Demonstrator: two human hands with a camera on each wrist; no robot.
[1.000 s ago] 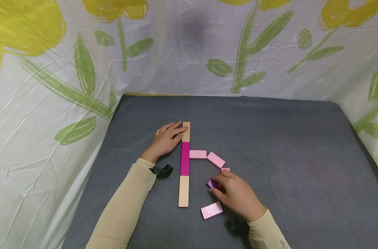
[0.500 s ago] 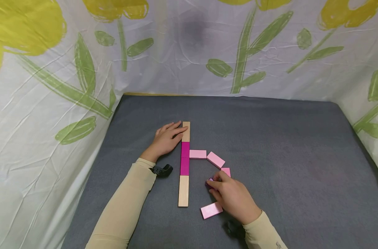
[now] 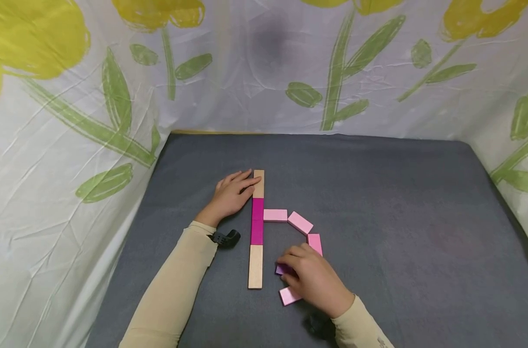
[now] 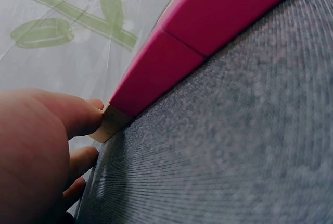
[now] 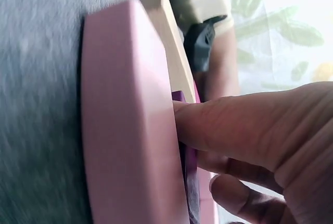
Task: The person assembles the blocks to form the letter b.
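Observation:
My right hand pinches a purple block just above or on the cloth; its fingers hide much of it. In the right wrist view, the purple block shows behind a large pink block. My left hand lies at the far plain wooden block, a finger touching its top. That block heads a straight column with two magenta blocks and a near wooden block. A pink block adjoins the column; a tilted pink block and another pink block curve rightward.
One more pink block lies nearest me, partly under the right hand in view. A dark grey cloth covers the table. White sheets with painted flowers hang at the back and sides.
My right hand has moved left and towards me with the purple block. It now uncovers more of the right pink block and hides part of the nearest one. The left hand stays put.

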